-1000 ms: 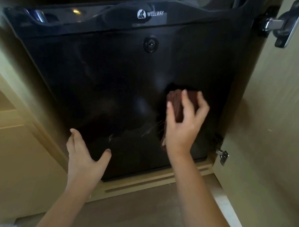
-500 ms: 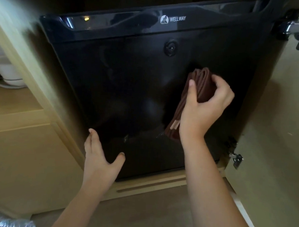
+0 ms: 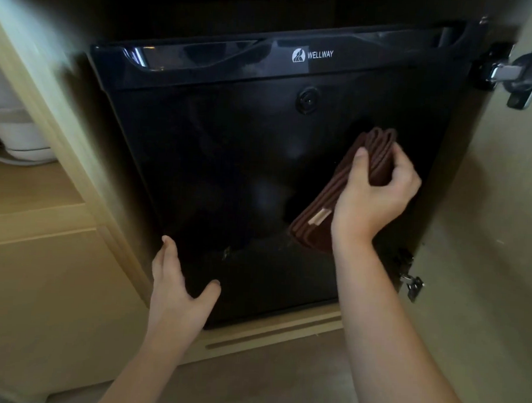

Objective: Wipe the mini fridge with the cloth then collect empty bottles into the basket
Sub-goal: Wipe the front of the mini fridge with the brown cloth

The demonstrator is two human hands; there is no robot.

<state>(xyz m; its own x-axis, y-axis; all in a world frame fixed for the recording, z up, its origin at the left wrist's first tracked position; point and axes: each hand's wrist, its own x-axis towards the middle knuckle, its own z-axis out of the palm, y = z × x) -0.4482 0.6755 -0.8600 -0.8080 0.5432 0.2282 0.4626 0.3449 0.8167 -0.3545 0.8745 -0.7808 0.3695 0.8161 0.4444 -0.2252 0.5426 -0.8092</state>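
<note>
Single head-worn wide-angle view, facing forward and down, close to the glossy black mini fridge door (image 3: 229,175) set inside a light wooden cabinet (image 3: 57,268), both forearms entering from the bottom edge

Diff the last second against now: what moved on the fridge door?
The right hand went from pressing the cloth flat on the fridge door to a bunched grip around its folds, and shifted up the door towards the lock. The cloth's lower end now hangs loose. The left hand stayed open at the door's lower left; the door stayed shut.
</note>
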